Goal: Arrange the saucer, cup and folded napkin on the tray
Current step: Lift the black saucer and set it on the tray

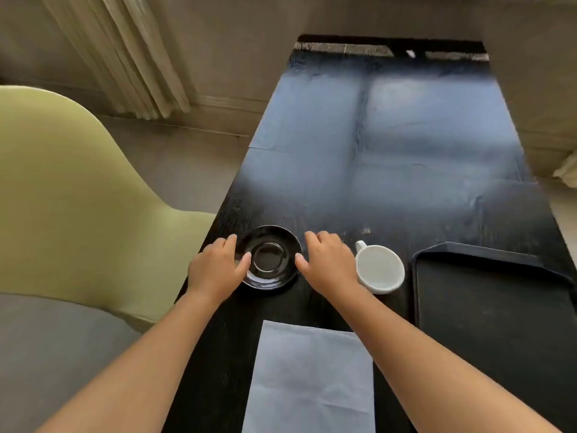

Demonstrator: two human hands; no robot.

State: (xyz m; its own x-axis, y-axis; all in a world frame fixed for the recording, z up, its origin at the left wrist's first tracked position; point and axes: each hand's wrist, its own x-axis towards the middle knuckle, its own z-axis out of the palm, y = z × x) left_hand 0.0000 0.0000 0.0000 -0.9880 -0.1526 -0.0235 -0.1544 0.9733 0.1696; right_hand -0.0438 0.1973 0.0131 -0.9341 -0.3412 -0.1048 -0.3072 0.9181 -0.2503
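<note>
black saucer (269,257) is bracketed on the table (390,135) by both hands — left hand (215,267) and right hand (327,260) spread at opposite rims, not yet lifting. tray (499,307) lies beyond the right hand — past the cup (379,268).

— What is the surface (390,145) made of?
— Dark wood with visible grain, smooth enough to give a pale sheen.
— And the saucer (269,258)?
— Black and glossy, like glazed ceramic, with bright highlights. The cup (379,269) looks like white ceramic, duller inside.
— The tray (487,310)?
— Dark, matt, plastic by the look of it.
— The napkin (310,379)?
— Pale blue, matt, faintly creased; cloth or paper, I cannot tell. The chair (71,198) has a smooth, matt green shell.
</note>
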